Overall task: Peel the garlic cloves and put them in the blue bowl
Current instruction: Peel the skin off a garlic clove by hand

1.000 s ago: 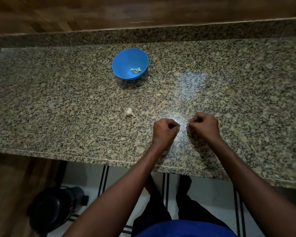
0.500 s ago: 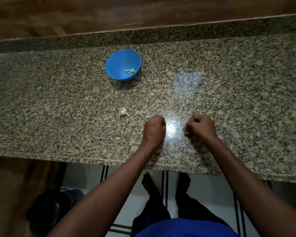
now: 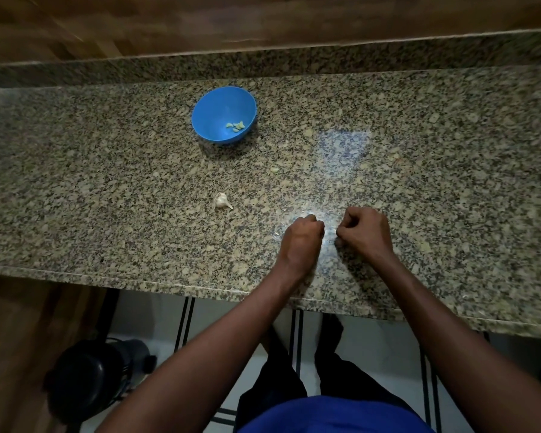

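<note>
- Resting on the counter [image 3: 107, 189] near its front edge, the left hand [image 3: 300, 242] and the right hand [image 3: 367, 234] are seen side by side, with a narrow gap between them.
- The fingers of both hands are curled tight and turned inward toward the gap; whether a clove is pinched in either cannot be told, since the fingertips are hidden.
- The bowl [image 3: 211, 120] is set upright farther back on the counter, left of the hands and well apart from them.
- A few pale green peeled cloves [image 3: 236, 126] are seen lying together inside the bowl, toward its right side.
- The garlic head [image 3: 221, 201], white and unpeeled, is found on the counter between the bowl and the left hand, touching neither.
- A small pale scrap [image 3: 274, 170] is seen on the stone to the right of the bowl; what it is cannot be told.
- A bright patch of reflected light is shown on the counter just beyond the hands.
- Below the counter edge, a white tiled floor [image 3: 372, 345] with dark stripes is visible, and a dark round object [image 3: 88, 379] is seen at the lower left.
</note>
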`<state>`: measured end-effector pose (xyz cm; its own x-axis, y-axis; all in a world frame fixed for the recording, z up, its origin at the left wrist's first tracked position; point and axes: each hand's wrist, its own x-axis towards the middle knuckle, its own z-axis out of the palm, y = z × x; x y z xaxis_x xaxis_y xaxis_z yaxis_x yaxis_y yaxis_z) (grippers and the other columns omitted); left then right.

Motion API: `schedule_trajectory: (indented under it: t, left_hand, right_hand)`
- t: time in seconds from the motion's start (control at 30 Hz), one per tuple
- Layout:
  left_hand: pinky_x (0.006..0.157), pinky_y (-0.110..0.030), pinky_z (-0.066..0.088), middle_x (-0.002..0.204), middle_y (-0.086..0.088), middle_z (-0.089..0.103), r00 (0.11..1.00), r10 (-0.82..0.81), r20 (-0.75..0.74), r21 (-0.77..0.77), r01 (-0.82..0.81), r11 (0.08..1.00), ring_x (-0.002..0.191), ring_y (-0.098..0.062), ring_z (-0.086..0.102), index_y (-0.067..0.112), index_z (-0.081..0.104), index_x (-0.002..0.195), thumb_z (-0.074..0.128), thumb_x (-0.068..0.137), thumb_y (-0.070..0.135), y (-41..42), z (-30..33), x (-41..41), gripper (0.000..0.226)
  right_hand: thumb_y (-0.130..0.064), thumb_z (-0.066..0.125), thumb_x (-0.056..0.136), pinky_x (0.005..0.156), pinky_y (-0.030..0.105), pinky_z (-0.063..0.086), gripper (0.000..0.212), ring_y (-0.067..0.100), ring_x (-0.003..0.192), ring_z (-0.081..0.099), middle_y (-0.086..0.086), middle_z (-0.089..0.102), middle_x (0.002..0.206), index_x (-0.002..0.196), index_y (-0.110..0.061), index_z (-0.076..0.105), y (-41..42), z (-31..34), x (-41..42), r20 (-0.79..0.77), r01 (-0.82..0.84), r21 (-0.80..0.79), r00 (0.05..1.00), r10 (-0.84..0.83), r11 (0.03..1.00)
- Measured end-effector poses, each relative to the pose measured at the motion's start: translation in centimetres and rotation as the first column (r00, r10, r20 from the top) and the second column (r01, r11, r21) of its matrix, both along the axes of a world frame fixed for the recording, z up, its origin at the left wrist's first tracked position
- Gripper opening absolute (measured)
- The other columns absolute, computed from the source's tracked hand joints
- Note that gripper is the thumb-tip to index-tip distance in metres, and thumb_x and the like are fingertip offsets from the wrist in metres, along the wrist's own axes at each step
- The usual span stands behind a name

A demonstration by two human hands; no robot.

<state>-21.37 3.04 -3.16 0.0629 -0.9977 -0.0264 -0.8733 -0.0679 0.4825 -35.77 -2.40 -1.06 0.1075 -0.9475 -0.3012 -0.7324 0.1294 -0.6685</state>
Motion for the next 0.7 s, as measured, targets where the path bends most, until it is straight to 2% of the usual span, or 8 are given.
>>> schedule_trajectory:
  t: [0.07,0.13,0.27,0.37,0.5,0.6,0.63,0.7]
  left_hand:
    - [0.063,-0.038,0.057,0.08,-0.01,0.068,0.992,0.086,-0.088,0.035,-0.083,0.996,0.069,-0.023,0.063,0.005,0.076,0.079,0.064,0.089,-0.004,-0.4,0.1,0.4,0.017]
    - [0.068,-0.033,0.057,0.087,-0.008,0.072,0.982,0.107,-0.157,0.062,-0.098,0.993,0.076,-0.02,0.066,0.007,0.08,0.087,0.067,0.09,0.002,-0.5,0.7,0.1,0.014]
    - [0.059,-0.044,0.057,0.079,-0.01,0.062,0.995,-0.031,-0.095,0.066,0.037,0.997,0.067,-0.025,0.06,0.005,0.07,0.076,0.063,0.091,0.001,0.3,0.5,-2.0,0.017]
    - [0.051,-0.046,0.053,0.073,-0.011,0.058,0.997,-0.071,0.027,0.021,0.07,0.997,0.06,-0.028,0.055,0.004,0.063,0.072,0.061,0.091,-0.005,0.7,0.0,-2.3,0.021]
    - [0.053,-0.036,0.057,0.075,-0.011,0.064,0.995,0.068,0.067,0.0,-0.069,0.998,0.061,-0.021,0.058,0.002,0.067,0.078,0.06,0.094,-0.012,1.3,-0.2,0.5,0.022]
    - [0.058,-0.014,0.053,0.083,-0.003,0.068,0.96,0.273,-0.063,0.085,-0.267,0.96,0.068,-0.011,0.063,0.006,0.072,0.087,0.064,0.095,-0.003,2.6,0.4,4.0,0.014]
    - [0.057,-0.01,0.052,0.083,0.002,0.069,0.913,0.373,-0.168,0.128,-0.355,0.926,0.068,-0.005,0.064,0.007,0.074,0.09,0.069,0.093,0.001,3.3,0.9,5.2,0.009]
    - [0.057,-0.008,0.052,0.084,0.002,0.073,0.738,0.546,-0.398,0.222,-0.5,0.837,0.065,0.0,0.068,0.008,0.076,0.094,0.076,0.089,0.005,5.1,1.8,7.2,0.006]
  right_hand:
    - [-0.008,0.071,0.072,0.057,0.03,0.053,0.013,0.018,0.064,0.068,-0.001,0.069,0.061,0.063,-0.012,0.063,-0.1,0.1,-0.3,0.002,-0.014,0.006,1.0,0.014,1.0]
    - [-0.007,0.071,0.072,0.051,0.025,0.044,0.011,0.015,0.062,0.064,-0.002,0.068,0.063,0.064,-0.011,0.065,-0.1,0.1,-0.4,-0.012,-0.033,-0.002,0.999,0.033,0.999]
    - [-0.004,0.071,0.074,0.048,0.02,0.032,0.013,0.008,0.058,0.056,-0.003,0.066,0.063,0.065,-0.011,0.065,-0.2,0.0,-0.6,-0.033,-0.038,-0.009,0.999,0.037,0.999]
    - [-0.003,0.073,0.074,0.053,0.024,0.044,0.017,0.013,0.062,0.063,-0.004,0.066,0.062,0.063,-0.012,0.064,-0.2,-0.3,-1.0,-0.022,-0.05,-0.006,0.999,0.05,0.999]
    - [-0.002,0.076,0.072,0.068,0.034,0.06,0.017,0.013,0.068,0.07,-0.005,0.07,0.065,0.063,-0.013,0.067,0.2,0.0,-1.2,0.06,-0.037,0.008,0.998,0.036,0.999]
    - [0.002,0.078,0.075,0.072,0.043,0.064,0.022,0.018,0.064,0.074,0.001,0.073,0.065,0.063,-0.014,0.067,0.9,0.0,-0.8,0.222,-0.055,0.079,0.974,0.036,0.995]
    - [0.003,0.078,0.077,0.071,0.048,0.064,0.022,0.023,0.063,0.075,0.005,0.074,0.067,0.064,-0.012,0.067,1.1,-0.2,-0.4,0.28,-0.061,0.107,0.96,0.029,0.992]
    - [0.002,0.078,0.079,0.07,0.054,0.063,0.021,0.03,0.064,0.075,0.01,0.074,0.069,0.065,-0.01,0.067,1.8,-0.2,0.8,0.35,-0.082,0.133,0.936,0.031,0.988]
